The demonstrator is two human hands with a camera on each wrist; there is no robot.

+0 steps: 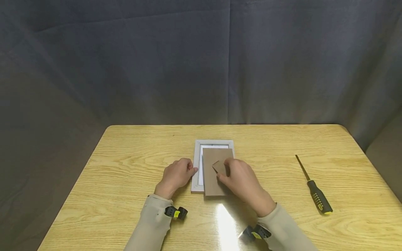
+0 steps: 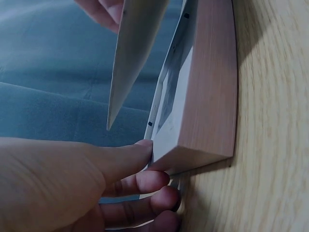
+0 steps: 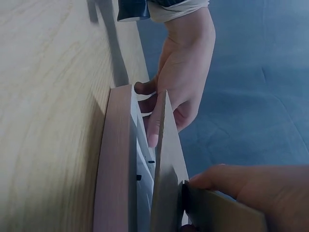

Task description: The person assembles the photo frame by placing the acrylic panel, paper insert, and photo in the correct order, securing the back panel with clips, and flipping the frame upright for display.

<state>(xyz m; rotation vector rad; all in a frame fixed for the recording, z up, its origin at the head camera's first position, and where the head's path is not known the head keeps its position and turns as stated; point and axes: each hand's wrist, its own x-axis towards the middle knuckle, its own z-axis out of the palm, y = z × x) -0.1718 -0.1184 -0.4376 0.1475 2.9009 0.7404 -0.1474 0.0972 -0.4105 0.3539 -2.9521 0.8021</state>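
A white picture frame (image 1: 196,155) lies face down on the table, its recess showing a white sheet. My left hand (image 1: 176,175) grips the frame's left side, with the thumb on top of the rim and the fingers curled against the outer edge. Over the recess hangs a brown backing board (image 1: 216,153), tilted and lifted clear of the frame in both wrist views. My right hand (image 1: 243,177) pinches the small stand flap (image 1: 221,168) on the board's back. Small dark tabs show along the frame's inner edge in the left wrist view.
To the right on the wood-grain table (image 1: 125,157) lies a screwdriver (image 1: 318,197) with a black and yellow handle, its shaft pointing away. A dark curtain (image 1: 157,69) hangs behind the table.
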